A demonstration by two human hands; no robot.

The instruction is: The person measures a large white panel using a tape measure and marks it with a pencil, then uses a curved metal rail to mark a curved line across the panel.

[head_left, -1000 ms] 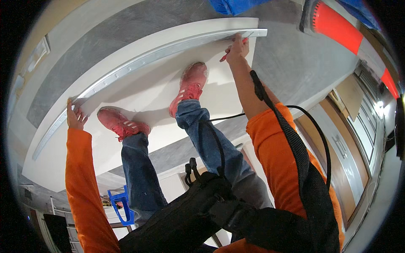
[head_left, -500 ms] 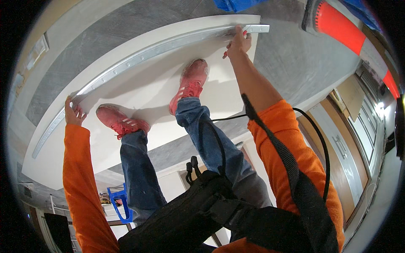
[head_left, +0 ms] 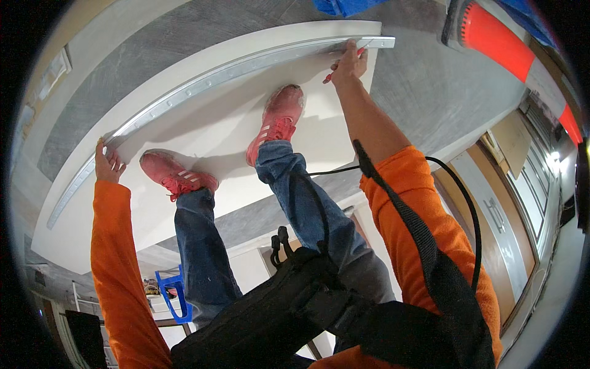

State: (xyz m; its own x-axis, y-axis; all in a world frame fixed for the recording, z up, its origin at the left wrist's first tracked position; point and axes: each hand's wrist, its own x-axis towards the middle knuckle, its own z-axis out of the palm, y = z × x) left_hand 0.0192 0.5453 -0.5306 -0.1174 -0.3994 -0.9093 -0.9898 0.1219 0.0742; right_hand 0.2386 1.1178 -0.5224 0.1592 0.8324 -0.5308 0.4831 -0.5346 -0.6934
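Metal strip on white board, a hand near each end, set almost unchanged

Changed: over the last second, strip and board have risen slightly together in view, more likely a head shift than sliding; the right sleeve sits a little farther out, and the strap tip has dropped lower along the forearm. Judged meaning: the strip's lie on the board seems kept

Metal strip [head_left: 209, 78]: one, long, silvery; laid lengthwise on the white board [head_left: 209, 126], toward its far side, right end jutting past the board's edge

Left hand [head_left: 109, 165]: fingers partly parted, a fingertip against the strip; pinching or only pressing, cannot tell

Right hand [head_left: 351, 64]: fingers closed round a red-handled tool [head_left: 327, 79], at the strip's right end; tip too small to identify

Also present: blue plastic stool [head_left: 184, 318], lower left; orange-and-white cone [head_left: 498, 43], upper right; blue sheet [head_left: 347, 6] at the top, beyond the board

In the way: red shoes [head_left: 284, 111], a pair, standing on the board nearer than the strip; black strap [head_left: 405, 215] hanging over the right sleeve; thin black cable [head_left: 335, 170] between leg and arm
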